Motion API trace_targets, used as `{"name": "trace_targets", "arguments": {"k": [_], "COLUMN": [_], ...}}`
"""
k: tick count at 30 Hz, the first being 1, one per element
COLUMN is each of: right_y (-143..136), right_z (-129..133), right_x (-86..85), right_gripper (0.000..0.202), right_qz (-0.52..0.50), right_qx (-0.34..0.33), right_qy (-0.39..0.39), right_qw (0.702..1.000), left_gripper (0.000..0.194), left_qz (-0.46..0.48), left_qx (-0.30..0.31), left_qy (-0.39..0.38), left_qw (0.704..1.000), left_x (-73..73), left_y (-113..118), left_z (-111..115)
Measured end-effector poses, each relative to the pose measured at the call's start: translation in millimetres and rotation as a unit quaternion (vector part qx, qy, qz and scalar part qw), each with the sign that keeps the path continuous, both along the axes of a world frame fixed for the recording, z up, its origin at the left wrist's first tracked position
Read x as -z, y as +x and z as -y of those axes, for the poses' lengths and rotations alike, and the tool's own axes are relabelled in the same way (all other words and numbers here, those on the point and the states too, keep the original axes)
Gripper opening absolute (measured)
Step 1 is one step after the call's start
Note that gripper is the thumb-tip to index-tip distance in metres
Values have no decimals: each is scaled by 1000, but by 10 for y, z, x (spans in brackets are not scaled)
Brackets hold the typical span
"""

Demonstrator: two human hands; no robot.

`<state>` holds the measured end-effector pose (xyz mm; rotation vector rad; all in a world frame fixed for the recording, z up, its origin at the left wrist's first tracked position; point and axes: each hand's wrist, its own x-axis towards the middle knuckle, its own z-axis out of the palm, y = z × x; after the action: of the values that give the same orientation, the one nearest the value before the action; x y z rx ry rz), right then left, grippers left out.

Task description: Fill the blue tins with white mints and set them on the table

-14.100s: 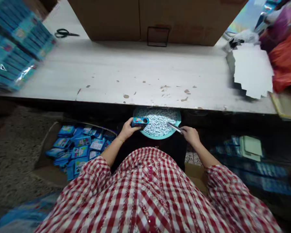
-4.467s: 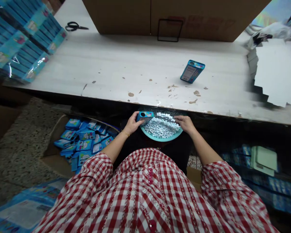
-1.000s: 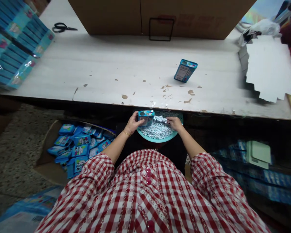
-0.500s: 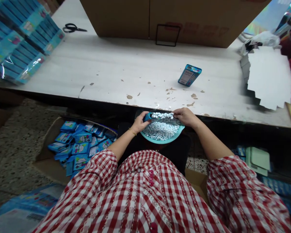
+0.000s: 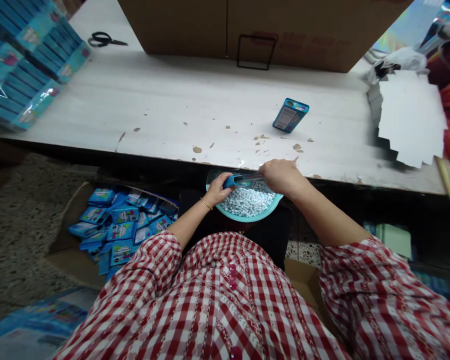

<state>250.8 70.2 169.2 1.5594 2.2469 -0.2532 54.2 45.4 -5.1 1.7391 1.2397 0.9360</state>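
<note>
My left hand [image 5: 216, 191] is wrapped round a small blue box [image 5: 230, 181] lying on its side, its open end toward the right. My right hand [image 5: 283, 176] grips what looks like a clear scoop [image 5: 249, 177], its front end at the mouth of the box. Below both hands, at the table's front edge, sits a light turquoise bowl [image 5: 247, 219] of small white pellets [image 5: 247, 202]. How full the box is cannot be seen.
A blue box [image 5: 290, 116] stands on the white table [image 5: 165, 100]. Around it are scissors [image 5: 107, 39], a large carton [image 5: 195, 30], stacked white card [image 5: 408, 117] and wrapped blue packs [image 5: 33, 65]. Lower left, an open carton [image 5: 63, 250] holds several blue boxes [image 5: 122, 231].
My right hand has risen and turned over, tilting the scoop toward the box. The row of white pellets seen on it earlier is gone from there. My left hand stays on the box.
</note>
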Motion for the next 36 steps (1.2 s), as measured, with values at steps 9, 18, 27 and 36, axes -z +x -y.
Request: {"name": "trace_targets", "arguments": {"k": [9,18,27,36], "right_y": [876,294,646,644], "right_z": [361,227,202,39], "right_x": [1160,1955,1769,923], "right_gripper": [39,33,32,29], "right_qz": [-18,-221,-352,-376], "right_qx": [129,214,207,125], "right_qy": [-15,-40,-51,-44], "right_qw": [991,951,911,917], "left_gripper": [49,51,47,40], "left_qz": [147,212,135,37], "left_qx": [-64,-50,-70,-52], "left_qy": [-97,-163,-88,-26], "left_qw": [982,962,985,998], "left_x": [332,399,119,41], "left_y": [-183,139,-312,-115], "left_z": [35,26,109,68]}}
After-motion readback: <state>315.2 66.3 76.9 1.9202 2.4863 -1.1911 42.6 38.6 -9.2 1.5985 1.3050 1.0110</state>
